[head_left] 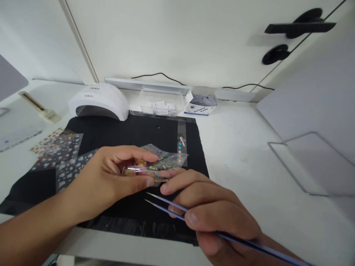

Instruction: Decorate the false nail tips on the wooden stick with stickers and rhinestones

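My left hand [111,181] pinches a clear sticker sheet [163,168] printed with small yellow and coloured designs. The sheet bends upward near the thumb. Blue tweezers [169,207] lie in my right hand [216,207], gripped between thumb and fingers. Their two tips are apart and point left, just below the sheet and touching nothing. My right fingertips are close to the sheet's lower right edge; whether they touch it I cannot tell. Beyond it, a clear strip [181,129] with small coloured stickers lies on the black mat [149,133].
More sticker sheets [61,151] overlap on the mat's left side. Along the back stand a white nail lamp [100,98], a clear tray [161,94] of small white packets and an alcohol pad box [200,109]. A metal wire stand [294,179] is at right.
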`<state>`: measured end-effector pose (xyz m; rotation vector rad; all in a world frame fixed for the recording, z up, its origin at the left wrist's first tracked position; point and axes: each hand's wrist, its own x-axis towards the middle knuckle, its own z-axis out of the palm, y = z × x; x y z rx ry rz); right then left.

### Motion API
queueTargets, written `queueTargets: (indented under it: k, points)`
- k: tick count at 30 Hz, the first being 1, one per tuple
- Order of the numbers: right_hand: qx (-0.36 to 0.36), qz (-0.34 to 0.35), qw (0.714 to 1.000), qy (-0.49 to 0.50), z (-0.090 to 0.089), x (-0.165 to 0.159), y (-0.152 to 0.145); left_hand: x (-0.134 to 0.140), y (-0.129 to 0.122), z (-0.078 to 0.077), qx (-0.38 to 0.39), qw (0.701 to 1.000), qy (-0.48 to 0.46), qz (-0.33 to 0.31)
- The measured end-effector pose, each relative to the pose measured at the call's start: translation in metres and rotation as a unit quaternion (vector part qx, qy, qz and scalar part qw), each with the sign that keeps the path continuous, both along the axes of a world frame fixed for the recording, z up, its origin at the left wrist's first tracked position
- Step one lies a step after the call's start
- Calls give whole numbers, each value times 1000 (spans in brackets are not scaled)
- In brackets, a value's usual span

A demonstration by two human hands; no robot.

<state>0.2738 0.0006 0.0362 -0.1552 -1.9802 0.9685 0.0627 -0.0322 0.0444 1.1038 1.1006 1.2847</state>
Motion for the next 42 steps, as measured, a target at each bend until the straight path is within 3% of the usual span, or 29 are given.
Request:
queueTargets:
  k: [7,12,16,24,28,30,37,42]
  points:
    - [-17,-26,999,18,-4,-4,-1,-8,2,5,-12,999,31,-27]
    - [-101,-62,983,139,-13,-16,0,-10,0,4,60,998,5,-2]
    - [-161,-88,966,183,-10,-22,1,-6,-4,-4,127,991,-33,-21]
    - [-215,-76,951,208,-10,-23,0,13,-9,-21,212,973,-7,85]
    - [-195,-66,957,202,-13,-22,3,6,-6,-23,288,941,162,78]
    - [-169,-50,966,190,-14,-21,3,3,-4,-21,290,936,194,50]
    - [-118,-13,976,184,-15,-20,5,9,-5,-17,229,964,133,38]
    - [-74,-50,971,221,-16,-20,6,11,-7,-18,246,956,148,63]
